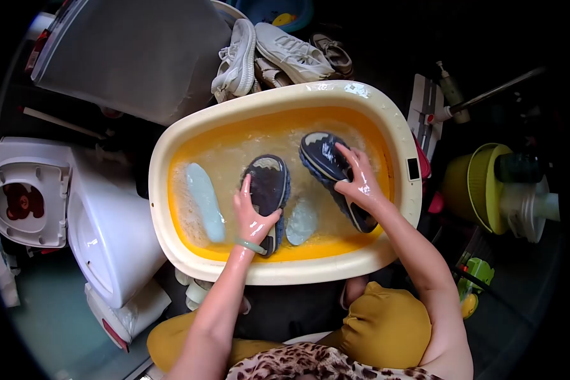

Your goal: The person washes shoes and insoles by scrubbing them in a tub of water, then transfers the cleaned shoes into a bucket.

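Your left hand [252, 218] grips a dark, shiny slipper with a fuzzy blue-grey edge [268, 189], with your fingers along its left side and your thumb on its right. It lies near the middle of the big oval basin with a cream rim and yellow inside [272, 273]. The slipper is long and round at the toe, with a pale patch there and a thin pale line around its edge. A smooth, pale green bangle [252, 246] rings your left wrist.

Your right hand [362, 183] grips the matching dark slipper with blue-grey fuzz [322, 151], on the right side of the basin. Your thumb and fingers spread across it. It slants, toe to the far left and heel to the near right.

Cloudy water [266, 138] wets both slippers, and your hands shine. At the left of the basin lies a long, pale blue flat piece with round ends [205, 202]. A shorter-looking pale blue piece [301, 221] lies between the slippers, partly blurred by the water.

Past the far rim sit white lace-up shoes [291, 54]. A hard, glossy white toilet [111, 221] stands to the left. A round yellow-green bucket [478, 190] is on the right.
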Available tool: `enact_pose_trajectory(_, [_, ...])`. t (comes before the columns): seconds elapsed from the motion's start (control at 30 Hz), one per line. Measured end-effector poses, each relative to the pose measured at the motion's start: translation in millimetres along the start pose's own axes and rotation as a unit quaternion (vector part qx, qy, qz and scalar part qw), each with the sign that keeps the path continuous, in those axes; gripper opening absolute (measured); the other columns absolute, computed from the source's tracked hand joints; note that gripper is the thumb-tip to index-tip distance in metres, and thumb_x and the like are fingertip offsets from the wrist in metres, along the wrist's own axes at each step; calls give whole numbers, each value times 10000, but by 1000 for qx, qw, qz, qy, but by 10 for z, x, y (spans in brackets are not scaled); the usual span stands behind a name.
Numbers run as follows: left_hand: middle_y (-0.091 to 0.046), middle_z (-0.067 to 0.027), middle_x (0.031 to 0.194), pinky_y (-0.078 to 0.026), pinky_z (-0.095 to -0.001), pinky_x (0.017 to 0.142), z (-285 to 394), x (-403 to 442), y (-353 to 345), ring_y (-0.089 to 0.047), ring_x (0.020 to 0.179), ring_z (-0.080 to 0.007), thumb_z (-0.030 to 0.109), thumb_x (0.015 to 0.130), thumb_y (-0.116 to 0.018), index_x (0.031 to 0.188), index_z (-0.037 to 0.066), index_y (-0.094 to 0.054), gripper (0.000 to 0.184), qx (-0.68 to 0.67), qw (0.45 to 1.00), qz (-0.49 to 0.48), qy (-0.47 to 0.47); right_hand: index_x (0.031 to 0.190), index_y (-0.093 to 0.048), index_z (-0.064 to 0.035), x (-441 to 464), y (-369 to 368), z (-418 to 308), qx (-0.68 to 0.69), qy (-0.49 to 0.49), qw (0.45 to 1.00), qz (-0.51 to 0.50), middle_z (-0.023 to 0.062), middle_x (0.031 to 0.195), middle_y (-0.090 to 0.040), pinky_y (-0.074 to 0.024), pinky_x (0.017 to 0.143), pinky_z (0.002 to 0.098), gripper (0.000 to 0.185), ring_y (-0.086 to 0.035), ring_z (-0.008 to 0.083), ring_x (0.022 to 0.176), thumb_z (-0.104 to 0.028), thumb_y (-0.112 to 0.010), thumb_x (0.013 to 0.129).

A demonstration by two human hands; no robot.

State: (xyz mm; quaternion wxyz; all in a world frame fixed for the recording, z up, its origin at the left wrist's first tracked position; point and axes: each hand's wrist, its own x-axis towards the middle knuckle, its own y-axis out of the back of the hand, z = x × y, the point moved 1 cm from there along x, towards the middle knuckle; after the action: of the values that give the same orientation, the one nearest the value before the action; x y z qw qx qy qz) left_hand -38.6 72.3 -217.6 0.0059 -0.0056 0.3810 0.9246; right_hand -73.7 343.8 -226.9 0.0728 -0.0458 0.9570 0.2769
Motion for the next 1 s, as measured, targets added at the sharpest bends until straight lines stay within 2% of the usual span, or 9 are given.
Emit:
enact_pose_trajectory(0.1, [-397, -211, 1282, -335, -439, 1033, 240, -34, 246, -410, 1179, -378, 121, 564, -817, 1448, 103, -253, 1048, -5, 996, 72, -43, 1382, -428, -187, -70, 191, -337, 29, 41, 998, 30, 237, 1338, -346, -336, 1059, 403, 797, -379, 406, 1254, -143, -656, 620])
enact_pose_trajectory(0.17, [-377, -210, 1307, -322, -436, 1045, 366, -26, 392, -391, 1206, -375, 102, 562, -819, 1456, 99, -237, 1067, -6, 994, 91, -53, 1384, -423, -175, -65, 298, -512, 9, 118, 990, 80, 234, 1334, -348, -343, 1054, 397, 799, -383, 399, 1251, -133, -655, 620])
enact_pose_trajectory(0.37, [-329, -211, 1364, -291, -438, 1068, 479, 46, 645, -362, 1247, -374, 96, 561, -818, 1461, 81, -218, 1082, 29, 982, 161, -93, 1388, -413, -164, -56, 442, -769, 6, 139, 984, 109, 230, 1331, -354, -341, 1048, 421, 812, -372, 390, 1252, -145, -677, 621])
enact_pose_trajectory(0.57, [-272, -308, 1362, -306, -467, 1052, 143, 94, 290, -356, 1230, -450, 147, 582, -830, 1472, 203, -238, 1070, 46, 989, 135, -42, 1393, -414, -192, 11, 171, -375, -89, 148, 978, 114, 250, 1347, -352, -339, 1047, 447, 798, -374, 425, 1234, -155, -671, 638])
enact_pose_trajectory(0.67, [-306, -310, 1339, -320, -477, 1038, -150, 107, -33, -384, 1186, -475, 231, 602, -816, 1459, 275, -282, 1010, 107, 992, 70, -11, 1393, -410, -298, 77, -53, -76, -185, 69, 977, 75, 261, 1401, -307, -379, 1001, 484, 795, -390, 445, 1210, -190, -683, 655])
enact_pose_trajectory(0.7, [-315, -316, 1341, -325, -485, 1038, -180, 118, -105, -378, 1195, -482, 256, 612, -805, 1450, 309, -303, 979, 123, 992, 30, 14, 1393, -410, -298, 95, -142, 45, -187, 68, 977, 72, 261, 1401, -307, -379, 1001, 484, 795, -390, 445, 1210, -190, -683, 655])
enact_pose_trajectory(0.8, [-308, -319, 1362, -327, -514, 1035, -351, 127, -338, -370, 1214, -485, 308, 630, -785, 1451, 333, -302, 953, 193, 981, -12, 31, 1396, -386, -358, 111, -433, 377, -334, 66, 939, 43, 249, 1453, -244, -418, 944, 522, 818, -384, 444, 1229, -224, -714, 659])
enact_pose_trajectory(0.87, [-247, -325, 1417, -319, -539, 1038, -385, 148, -435, -337, 1267, -480, 352, 671, -755, 1455, 364, -282, 916, 236, 966, -49, 89, 1405, -368, -361, 85, -590, 474, -353, 41, 935, 8, 248, 1464, -227, -413, 949, 530, 834, -376, 450, 1237, -240, -724, 661])
enact_pose_trajectory(1.0, [-271, -285, 1444, -328, -552, 1030, -591, 224, -656, -310, 1304, -472, 410, 714, -719, 1471, 333, -257, 891, 239, 958, -60, 144, 1433, -316, -376, 159, -776, 621, -376, 32, 925, -47, 241, 1490, -184, -366, 996, 562, 878, -313, 447, 1291, -343, -755, 674])
